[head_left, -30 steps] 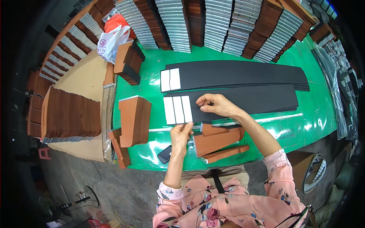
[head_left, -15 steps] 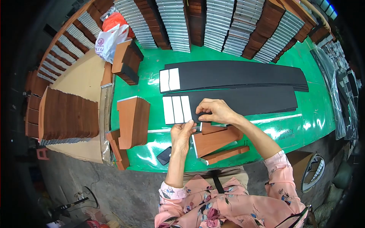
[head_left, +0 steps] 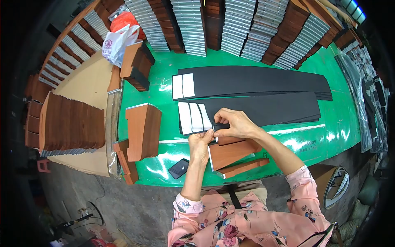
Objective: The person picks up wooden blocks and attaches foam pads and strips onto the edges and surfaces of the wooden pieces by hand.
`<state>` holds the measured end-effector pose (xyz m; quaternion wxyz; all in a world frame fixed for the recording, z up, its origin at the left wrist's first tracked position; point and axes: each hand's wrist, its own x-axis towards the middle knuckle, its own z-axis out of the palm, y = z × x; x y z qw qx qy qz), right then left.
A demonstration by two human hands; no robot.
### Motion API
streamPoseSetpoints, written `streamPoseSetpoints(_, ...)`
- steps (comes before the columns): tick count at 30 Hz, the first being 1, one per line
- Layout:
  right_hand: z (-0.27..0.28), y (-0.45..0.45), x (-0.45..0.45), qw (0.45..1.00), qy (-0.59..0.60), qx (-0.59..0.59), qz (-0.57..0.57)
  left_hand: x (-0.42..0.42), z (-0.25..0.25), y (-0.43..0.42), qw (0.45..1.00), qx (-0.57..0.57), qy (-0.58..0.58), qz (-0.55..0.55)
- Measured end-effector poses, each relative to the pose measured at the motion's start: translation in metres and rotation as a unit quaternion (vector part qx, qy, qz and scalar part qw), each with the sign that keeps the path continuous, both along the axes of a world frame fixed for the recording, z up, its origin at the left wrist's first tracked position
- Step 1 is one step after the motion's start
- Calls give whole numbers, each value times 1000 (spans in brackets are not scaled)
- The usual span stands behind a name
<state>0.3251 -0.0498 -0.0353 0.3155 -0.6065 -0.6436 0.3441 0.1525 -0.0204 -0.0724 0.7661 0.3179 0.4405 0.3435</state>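
Two long stacks of black strips lie on the green table, an upper one point(head_left: 255, 82) and a lower one point(head_left: 267, 109). White patches point(head_left: 195, 118) with dark lines between them cover the lower stack's left end. My left hand point(head_left: 200, 144) pinches that end's near corner, which is lifted a little. My right hand point(head_left: 235, 123) is closed just right of it, thumb and fingers pinching the black strip's near edge, beside the left thumb. Brown wooden pieces point(head_left: 230, 154) lie below my right hand. A black phone-like object point(head_left: 178, 168) is left of my left wrist.
Stacked brown and silver pieces point(head_left: 189, 29) line the far edge. At the left are a wooden block point(head_left: 143, 131), a darker stack point(head_left: 74, 123) and a white bag point(head_left: 117, 45). Clear plastic wrap point(head_left: 358, 90) lies right. Part of another person's arm point(head_left: 339, 12) shows at top right.
The lower stack's white end has been bent up at its near corner. My right hand has closed on the strip's edge and come nearer my left. Another person's arm has appeared at top right.
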Motion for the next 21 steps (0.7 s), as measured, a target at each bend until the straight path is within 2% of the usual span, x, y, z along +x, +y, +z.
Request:
streamPoseSetpoints(5, -1, -3, -10, 998, -44, 30, -28, 0, -3, -2, 999, 40, 15, -20)
streamPoseSetpoints(11, -8, -7, -10, 998, -9, 49, -41, -2, 5, -4, 998, 29, 23, 47)
streamPoseSetpoints(13, -13, -6, -6, 993, 100, 52, -46, -6, 4, -1, 996, 18, 32, 76)
streamPoseSetpoints(15, -16, -5, 0, 992, 120, 17, -47, -11, 10, 1, 998, 17, 37, 57)
streamPoseSetpoints(17, -23, -4, 3, 948, 306, -63, -55, -16, 18, 3, 998, 11, -30, 49)
streamPoseSetpoints(19, -16, -5, 6, 939, 333, -66, -63, -28, 24, 0, 999, -1, -38, 25)
streamPoseSetpoints(21, -10, -6, 7, 889, 429, -116, -108, -40, 33, -11, 997, 2, -14, 73)
